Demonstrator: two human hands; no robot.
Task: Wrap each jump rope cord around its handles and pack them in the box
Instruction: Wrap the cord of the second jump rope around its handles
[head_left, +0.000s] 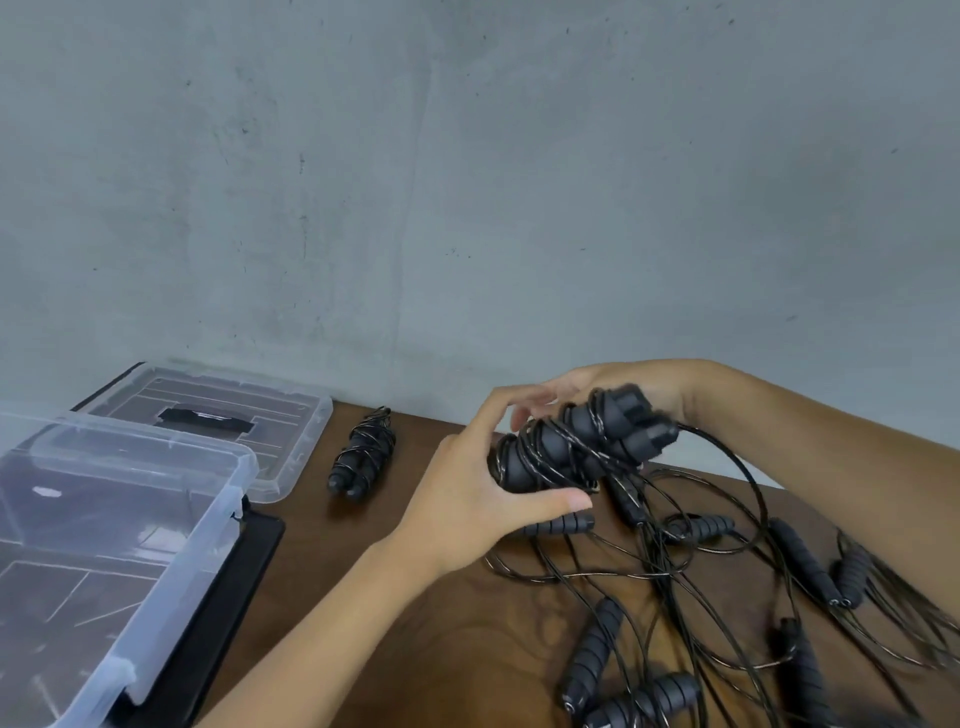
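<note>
My left hand (470, 501) gripped handles (566, 449), cord (727, 467) part-wound; right hand (597, 395) curled on far end; box (104, 545) well left.

Clear plastic box (119, 525) open, wrapped jump rope (362, 453) lying right of it, half-wrapped black handles (582, 447) held farther right, loose ropes (701, 597) tangled beyond

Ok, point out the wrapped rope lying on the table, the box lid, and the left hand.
wrapped rope (362, 453), head view, middle of the bundle.
box lid (291, 415), head view, its clear right part.
left hand (470, 501), head view, back of the hand.
</note>
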